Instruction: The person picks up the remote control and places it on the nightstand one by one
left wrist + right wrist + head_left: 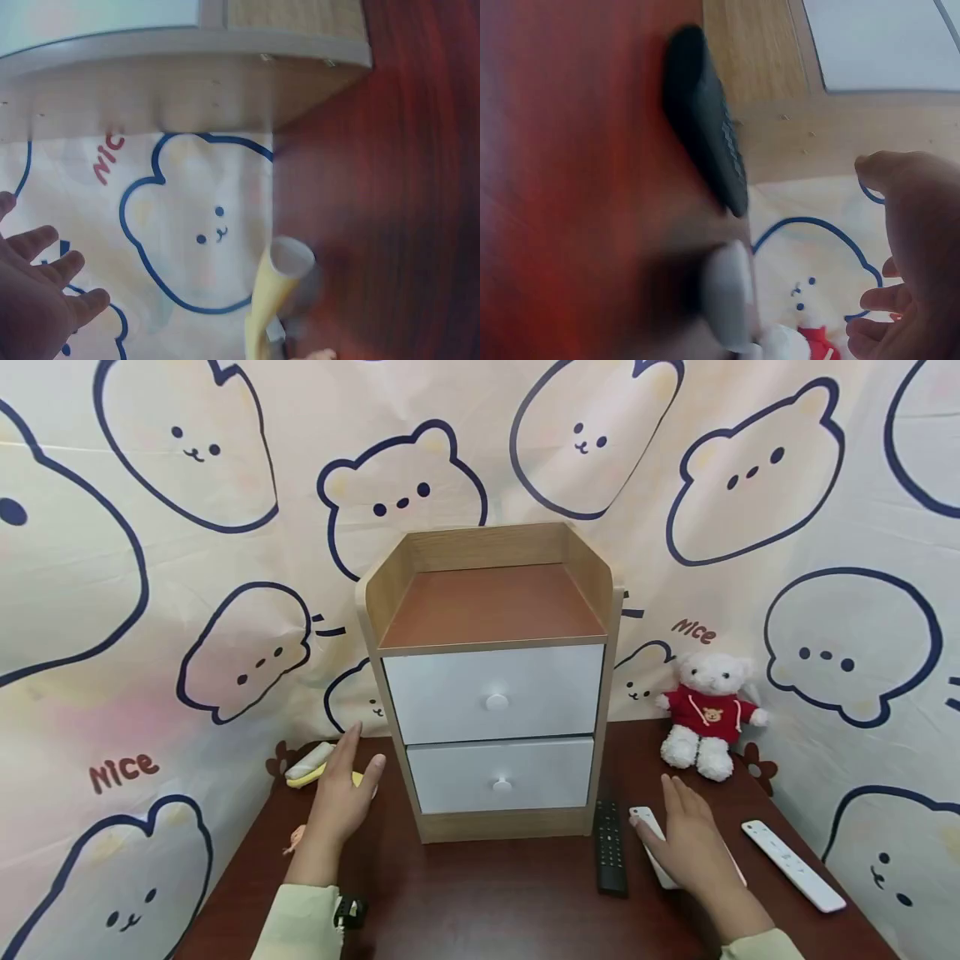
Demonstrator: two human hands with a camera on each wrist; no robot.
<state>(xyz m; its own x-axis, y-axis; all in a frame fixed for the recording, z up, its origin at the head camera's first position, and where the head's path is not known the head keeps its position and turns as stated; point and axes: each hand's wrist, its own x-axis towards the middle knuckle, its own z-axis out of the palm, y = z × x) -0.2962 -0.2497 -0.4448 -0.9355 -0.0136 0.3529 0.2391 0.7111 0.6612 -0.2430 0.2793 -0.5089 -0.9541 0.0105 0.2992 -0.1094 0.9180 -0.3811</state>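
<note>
Sleeves [300, 922] | left hand [341, 802], right hand [690, 843]: fingers [347, 750] released | ease right onto white remote [666, 875] beneath, missing black remote [611, 852]

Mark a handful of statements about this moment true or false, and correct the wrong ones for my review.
1. The upper drawer is pulled out. False: the upper drawer and the lower drawer are both closed.
2. In the head view, the right hand partly hides a white remote. True.
3. The left hand is gripping the cabinet. False: the left hand holds nothing.
4. In the head view, the plush toy in red is to the right of the cabinet. True.
5. The black remote lies on top of the cabinet. False: the black remote lies on the table, beside the cabinet.
</note>
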